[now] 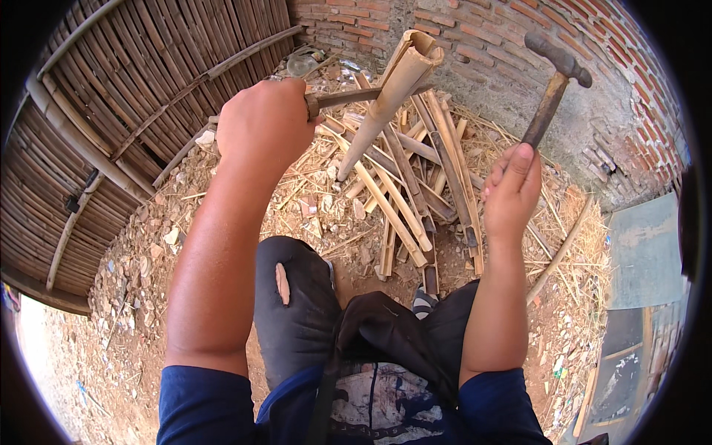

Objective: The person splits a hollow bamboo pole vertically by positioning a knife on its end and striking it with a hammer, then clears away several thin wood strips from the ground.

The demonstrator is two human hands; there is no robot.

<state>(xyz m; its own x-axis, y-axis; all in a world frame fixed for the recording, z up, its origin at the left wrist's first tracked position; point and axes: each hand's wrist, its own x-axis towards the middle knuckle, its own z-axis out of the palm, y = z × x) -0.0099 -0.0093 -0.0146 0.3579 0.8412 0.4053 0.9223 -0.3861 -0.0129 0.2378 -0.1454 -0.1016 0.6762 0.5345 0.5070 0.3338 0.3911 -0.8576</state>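
My left hand is closed around the wooden handle of a large knife. Its blade points right and crosses a standing bamboo piece, which hides the middle of the blade while the tip shows on the far side. The bamboo leans, wider at its hollow, split upper end and narrower toward the ground. Raised at the right, my right hand grips a hammer by its handle, the head up and apart from knife and bamboo. Split bamboo strips lie in a loose pile beyond my knees.
A bamboo-slat wall stands at the left, a brick wall at the back and right. Rubble and straw cover the ground. A thin pole lies at the right, near a grey-blue panel.
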